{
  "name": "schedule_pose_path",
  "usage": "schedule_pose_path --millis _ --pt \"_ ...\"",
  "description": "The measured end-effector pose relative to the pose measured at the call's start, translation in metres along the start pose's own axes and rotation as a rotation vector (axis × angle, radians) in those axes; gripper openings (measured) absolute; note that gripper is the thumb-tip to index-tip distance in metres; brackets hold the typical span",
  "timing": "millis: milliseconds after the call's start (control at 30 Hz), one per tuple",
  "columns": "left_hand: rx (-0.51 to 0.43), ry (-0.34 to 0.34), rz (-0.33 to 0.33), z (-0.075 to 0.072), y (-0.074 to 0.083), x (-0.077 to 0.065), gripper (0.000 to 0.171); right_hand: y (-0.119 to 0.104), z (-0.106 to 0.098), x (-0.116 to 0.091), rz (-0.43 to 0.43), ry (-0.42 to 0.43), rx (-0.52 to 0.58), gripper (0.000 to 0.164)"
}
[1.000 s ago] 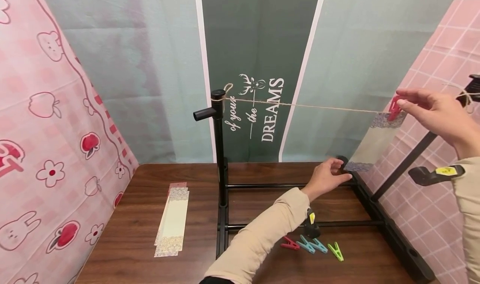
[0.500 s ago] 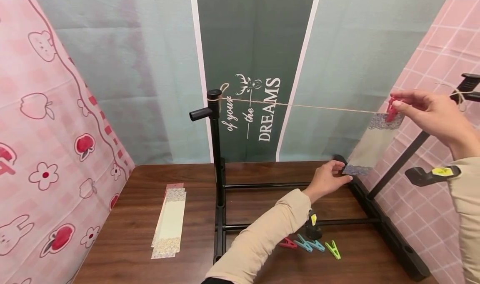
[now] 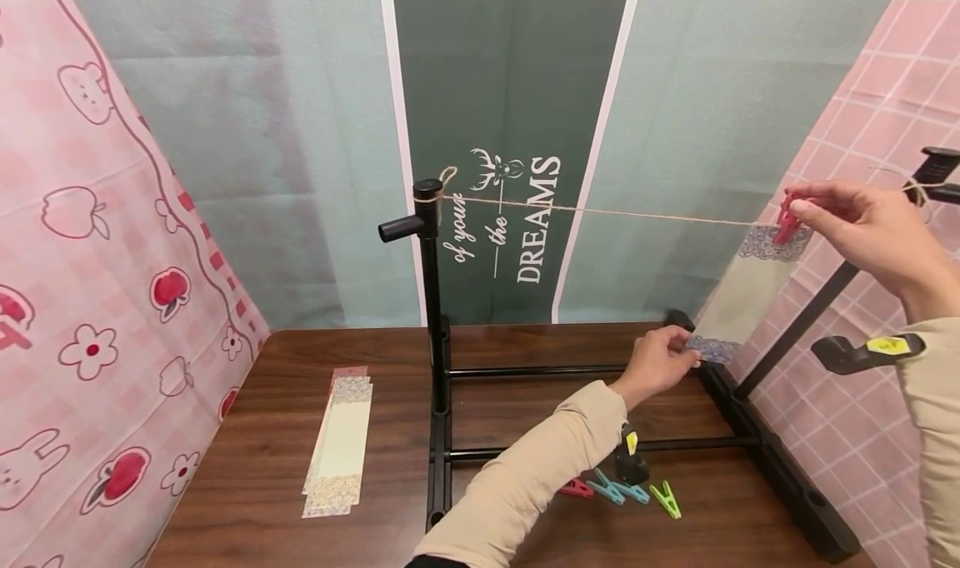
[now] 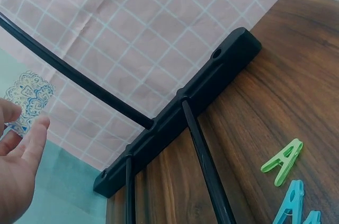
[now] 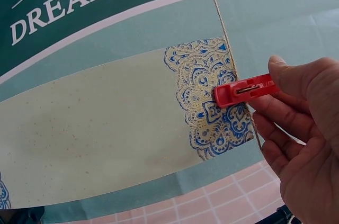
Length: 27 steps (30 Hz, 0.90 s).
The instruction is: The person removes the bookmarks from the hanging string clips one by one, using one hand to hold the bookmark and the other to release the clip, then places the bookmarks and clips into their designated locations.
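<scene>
A cream paper strip (image 3: 746, 289) with blue-and-gold patterned ends hangs from the twine (image 3: 600, 212) near the right post. The red clothespin (image 5: 243, 90) clamps its upper edge to the twine. My right hand (image 3: 877, 226) pinches the handle end of that clothespin between thumb and fingers. Down at the strip's lower left corner, my left hand (image 3: 660, 364) holds the patterned end (image 4: 30, 97) between thumb and fingers. Part of that grip is cut off in the left wrist view.
A black frame (image 3: 435, 301) stands on the wooden table, the twine strung between its posts. Several more strips (image 3: 345, 435) lie stacked at left. In front lie a red clothespin (image 3: 577, 487), two blue clothespins (image 3: 609, 486) and a green clothespin (image 3: 666, 499). Patterned cloths hang behind.
My left fingers have closed on the strip's lower corner, and that end has swung slightly downward. My right hand stays at the red clothespin. The head view has shifted a little.
</scene>
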<state>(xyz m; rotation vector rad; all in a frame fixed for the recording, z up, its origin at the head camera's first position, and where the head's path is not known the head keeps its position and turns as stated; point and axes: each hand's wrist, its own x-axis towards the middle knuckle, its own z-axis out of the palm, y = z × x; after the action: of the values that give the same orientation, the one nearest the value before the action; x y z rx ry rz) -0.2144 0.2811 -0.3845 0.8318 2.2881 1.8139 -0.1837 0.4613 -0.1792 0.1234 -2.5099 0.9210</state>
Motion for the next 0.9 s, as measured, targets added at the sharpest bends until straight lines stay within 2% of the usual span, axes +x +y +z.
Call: schedule_pose_path --millis 133,233,467,767,900 --pt "-0.093 -0.006 -0.016 0.0004 0.0006 -0.0004 0.014 -0.0006 -0.0013 -0.0001 -0.001 0.007 -0.015 0.027" --pt "-0.113 -0.009 -0.014 0.0003 0.0013 -0.0004 0.013 -0.001 -0.0016 0.0006 0.002 0.012 -0.022 0.026" --pt "-0.074 0.001 -0.003 -0.0019 0.0034 -0.0014 0.011 -0.0009 -0.0012 0.0005 0.013 0.067 -0.012 0.021" --pt "-0.089 0.019 0.017 -0.006 0.0047 -0.0019 0.009 -0.0054 -0.0019 0.0001 0.006 0.115 -0.055 0.023" --pt "-0.103 0.029 0.021 -0.0066 0.0058 -0.0029 0.007 -0.0091 -0.0011 -0.0028 -0.005 0.154 -0.108 0.023"
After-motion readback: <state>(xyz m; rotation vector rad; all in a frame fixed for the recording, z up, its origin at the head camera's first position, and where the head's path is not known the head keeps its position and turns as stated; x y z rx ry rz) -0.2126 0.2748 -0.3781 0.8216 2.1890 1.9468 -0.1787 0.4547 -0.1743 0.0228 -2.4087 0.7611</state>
